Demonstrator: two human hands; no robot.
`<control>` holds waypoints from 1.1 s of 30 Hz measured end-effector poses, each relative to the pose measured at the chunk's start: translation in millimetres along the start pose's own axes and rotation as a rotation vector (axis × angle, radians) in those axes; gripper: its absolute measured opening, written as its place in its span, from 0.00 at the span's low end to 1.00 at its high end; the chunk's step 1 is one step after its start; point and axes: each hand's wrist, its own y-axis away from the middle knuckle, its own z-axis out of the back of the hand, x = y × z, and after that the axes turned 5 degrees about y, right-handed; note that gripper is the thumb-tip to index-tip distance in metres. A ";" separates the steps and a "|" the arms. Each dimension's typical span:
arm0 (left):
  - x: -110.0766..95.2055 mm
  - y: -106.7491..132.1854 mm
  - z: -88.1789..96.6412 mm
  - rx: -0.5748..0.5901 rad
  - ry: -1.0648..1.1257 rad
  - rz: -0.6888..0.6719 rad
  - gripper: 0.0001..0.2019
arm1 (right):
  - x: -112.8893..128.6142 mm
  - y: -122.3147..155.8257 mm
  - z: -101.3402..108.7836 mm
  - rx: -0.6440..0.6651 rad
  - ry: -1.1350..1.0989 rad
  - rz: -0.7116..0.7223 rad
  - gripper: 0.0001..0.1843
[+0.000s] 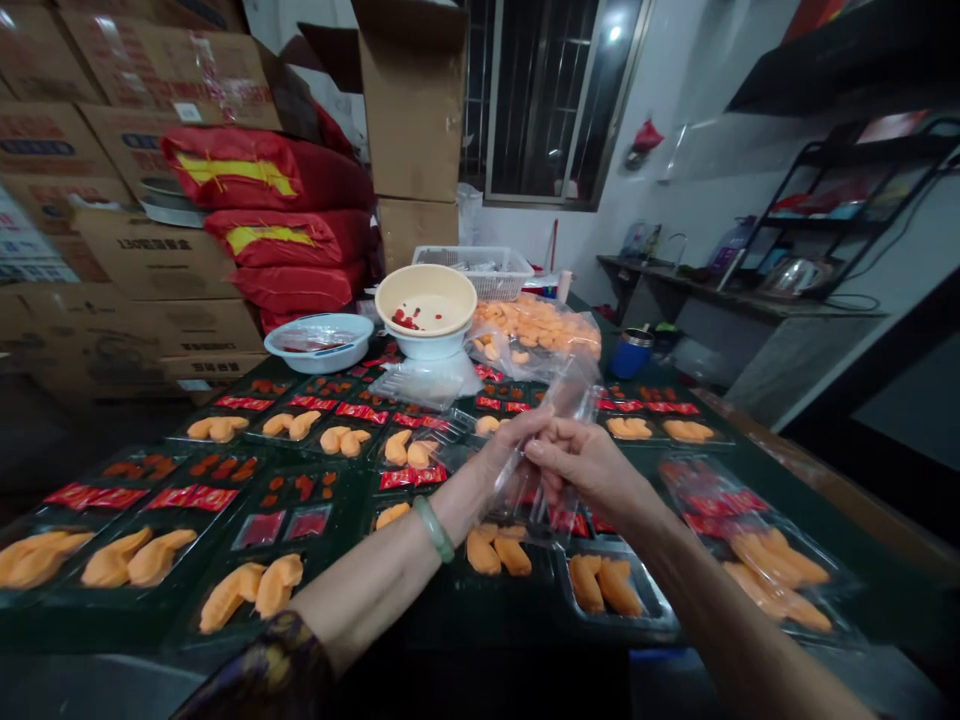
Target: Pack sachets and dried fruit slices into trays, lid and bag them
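clear plastic sleeve (559, 430) pinched between left hand (504, 445) and right hand (581, 468); black trays (615, 628) filled with orange pieces (600, 588), red sachets (412, 478); far-right tray (780, 560) plastic-covered, most others uncovered.

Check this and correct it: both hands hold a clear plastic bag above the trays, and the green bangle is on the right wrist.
Wrong wrist: the green bangle sits on the left wrist, not the right, as the head view shows. The left hand and right hand hold the clear plastic bag above the trays.
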 end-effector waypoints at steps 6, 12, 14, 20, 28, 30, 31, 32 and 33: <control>-31.1 1.4 3.9 0.139 -0.373 -0.372 0.44 | 22.0 30.8 46.1 -0.269 -0.194 -0.186 0.32; -62.3 7.1 -12.9 0.263 -1.148 -0.605 0.44 | 29.4 37.7 72.0 -0.398 -0.259 -0.369 0.40; -60.2 7.7 -13.0 0.290 -1.314 -0.638 0.41 | 29.7 38.8 68.8 -0.304 -0.195 -0.232 0.31; -38.3 20.6 12.0 0.301 -1.653 -0.634 0.37 | 14.5 44.6 41.8 -0.226 0.167 0.046 0.06; -25.2 46.8 14.3 -0.404 -0.278 -0.252 0.37 | -22.0 42.8 -16.1 -0.598 0.874 0.447 0.04; -22.2 38.8 1.1 -0.413 0.123 -0.145 0.38 | -29.1 41.3 -33.2 -0.464 1.019 0.601 0.06; -19.9 33.8 -5.4 -0.397 0.277 -0.107 0.38 | -32.3 41.3 -40.2 -0.407 1.049 0.653 0.06; -16.8 28.8 -11.3 -0.366 0.363 -0.085 0.37 | -34.9 42.1 -45.4 -0.371 1.053 0.677 0.06; -13.1 24.4 -16.1 -0.324 0.418 -0.070 0.36 | -36.8 43.8 -48.5 -0.352 1.033 0.679 0.06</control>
